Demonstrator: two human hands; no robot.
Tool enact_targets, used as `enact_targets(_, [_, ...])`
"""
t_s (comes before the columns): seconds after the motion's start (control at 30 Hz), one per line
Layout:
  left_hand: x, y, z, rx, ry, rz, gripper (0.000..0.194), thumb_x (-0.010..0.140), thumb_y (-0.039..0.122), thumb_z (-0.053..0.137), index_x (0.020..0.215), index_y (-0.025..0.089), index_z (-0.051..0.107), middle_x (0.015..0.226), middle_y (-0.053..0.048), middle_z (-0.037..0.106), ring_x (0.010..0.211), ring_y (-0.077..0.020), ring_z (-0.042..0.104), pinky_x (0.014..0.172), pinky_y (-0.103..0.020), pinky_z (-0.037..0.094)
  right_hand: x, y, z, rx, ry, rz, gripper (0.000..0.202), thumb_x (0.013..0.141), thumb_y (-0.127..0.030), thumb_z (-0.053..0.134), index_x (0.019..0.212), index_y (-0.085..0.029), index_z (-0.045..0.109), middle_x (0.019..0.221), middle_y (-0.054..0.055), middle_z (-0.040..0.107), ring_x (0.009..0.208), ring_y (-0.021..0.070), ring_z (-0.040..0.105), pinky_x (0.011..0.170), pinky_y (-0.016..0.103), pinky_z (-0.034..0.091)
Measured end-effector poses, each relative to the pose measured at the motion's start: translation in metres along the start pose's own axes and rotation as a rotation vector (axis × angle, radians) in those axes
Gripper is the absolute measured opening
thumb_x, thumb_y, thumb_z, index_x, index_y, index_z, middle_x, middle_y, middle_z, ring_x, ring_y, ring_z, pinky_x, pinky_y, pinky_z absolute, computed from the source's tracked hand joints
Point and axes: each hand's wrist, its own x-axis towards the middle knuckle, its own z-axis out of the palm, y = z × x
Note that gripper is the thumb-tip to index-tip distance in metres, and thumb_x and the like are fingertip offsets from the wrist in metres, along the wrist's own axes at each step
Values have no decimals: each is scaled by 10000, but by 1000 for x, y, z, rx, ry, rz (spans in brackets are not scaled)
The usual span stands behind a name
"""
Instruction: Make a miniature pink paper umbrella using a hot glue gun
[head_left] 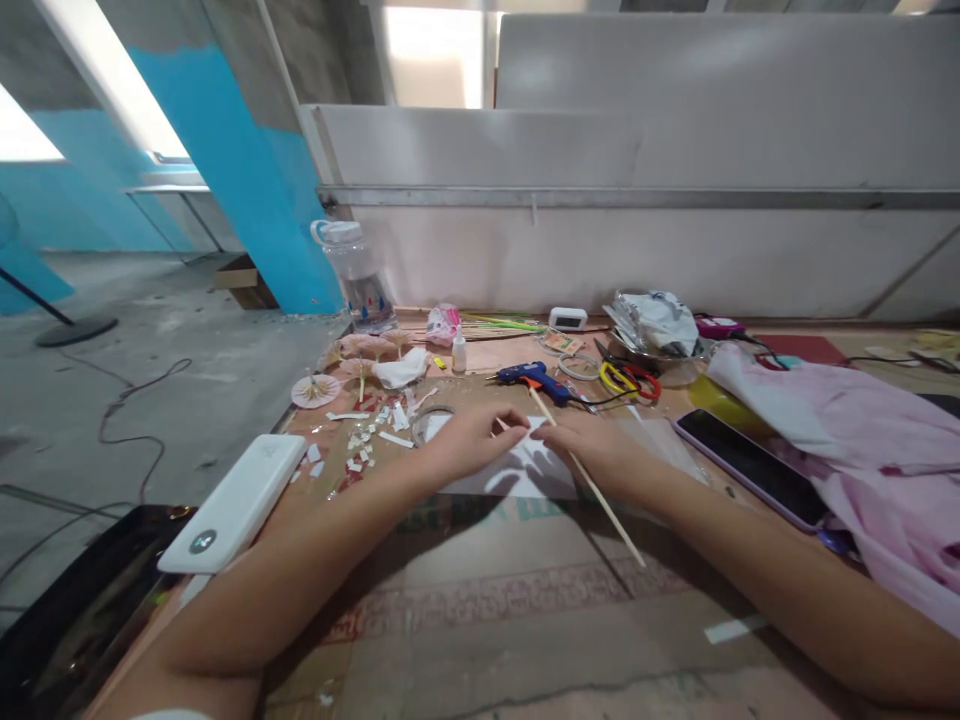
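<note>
My right hand (600,448) is closed around a thin wooden stick (609,512), which slants from near the glue gun down toward me. Facing it, my left hand (480,436) has its fingers pinched together close to the right fingertips; whatever is between them is too small to make out. Under both hands lies a sheet of white paper (517,482), with their shadows across it. A blue hot glue gun (551,384) rests just beyond the hands. To the left of my left hand, a roll of clear tape (429,424) lies among white paper scraps (361,440).
Pleated paper fans (315,390), a small glue bottle (459,354) and a water bottle (358,275) stand at the back left. Scissors (634,380) and a metal bowl (660,365) sit back right. A power bank (234,505), a phone (750,468) and pink cloth (877,460) flank my arms.
</note>
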Motion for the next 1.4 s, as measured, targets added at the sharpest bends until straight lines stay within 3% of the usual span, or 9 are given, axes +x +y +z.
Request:
enact_targets(0.17, [-13, -14, -60, 413, 41, -127, 168, 835, 280, 601, 914, 220, 737, 919, -62, 748, 836, -238, 649, 766, -314, 452, 3, 10, -11, 28, -208, 433, 259, 910, -75, 456, 1005, -148, 686, 976, 121, 717, 896, 210, 639, 735, 275, 407])
enact_targets(0.3, [-22, -31, -92, 623, 27, -268, 131, 834, 243, 603, 828, 205, 727, 847, -78, 741, 782, -250, 652, 754, -325, 434, 1, 16, -21, 46, -404, 424, 283, 906, -80, 467, 1065, -180, 680, 997, 98, 741, 860, 210, 667, 679, 272, 390])
enact_targets(0.47, [-19, -42, -96, 683, -74, -270, 279, 817, 424, 712, 1017, 230, 732, 1032, -67, 745, 895, -265, 672, 770, -312, 457, 4, 5, -31, -42, -352, 422, 350, 983, -173, 463, 1276, -175, 656, 1230, 143, 722, 1092, 267, 689, 847, 333, 477])
enact_targets(0.63, [-16, -49, -76, 755, -169, -74, 658, 709, 449, 855, 1298, 264, 631, 1359, -95, 601, 1211, -321, 581, 945, -354, 466, 23, -29, -27, 40, -301, 116, 280, 986, -177, 501, 1177, -161, 705, 1143, 137, 731, 1014, 239, 690, 870, 351, 489])
enact_targets(0.87, [-8, -71, -72, 783, -166, 125, 498, 851, 386, 751, 1312, 234, 637, 1347, -90, 616, 1246, -303, 559, 1046, -381, 426, 72, -107, 0, 166, -315, -464, 245, 941, -92, 571, 1161, -108, 679, 1089, 102, 745, 977, 208, 643, 875, 332, 483])
enact_targets(0.97, [-6, -76, -75, 772, -172, 135, 511, 842, 417, 764, 1303, 229, 652, 1363, -93, 609, 1271, -296, 547, 1072, -364, 406, 91, -134, 23, 231, -260, -698, 300, 1001, -146, 515, 1268, -96, 642, 1198, 112, 732, 1113, 212, 614, 1012, 344, 439])
enact_targets(1.13, [-6, -75, -77, 753, -192, 148, 504, 844, 423, 766, 1304, 246, 659, 1362, -67, 628, 1267, -275, 560, 1071, -345, 409, 104, -149, 55, 253, -189, -784, 364, 1028, -198, 447, 1329, -103, 626, 1269, 114, 700, 1139, 214, 596, 1081, 352, 384])
enact_targets(1.27, [-7, -72, -77, 751, -185, 129, 519, 832, 404, 781, 1303, 220, 668, 1370, -95, 621, 1269, -294, 559, 1066, -363, 417, 100, -148, 59, 201, -196, -789, 367, 1002, -247, 467, 1276, -124, 679, 1154, 108, 714, 1047, 243, 606, 1006, 366, 425])
enact_targets(1.4, [-7, -71, -75, 747, -170, 112, 504, 827, 397, 783, 1292, 236, 676, 1380, -86, 614, 1281, -298, 547, 1081, -374, 407, 98, -150, 57, 174, -146, -858, 383, 1018, -232, 414, 1293, -128, 659, 1255, 109, 679, 1168, 244, 569, 1102, 407, 360])
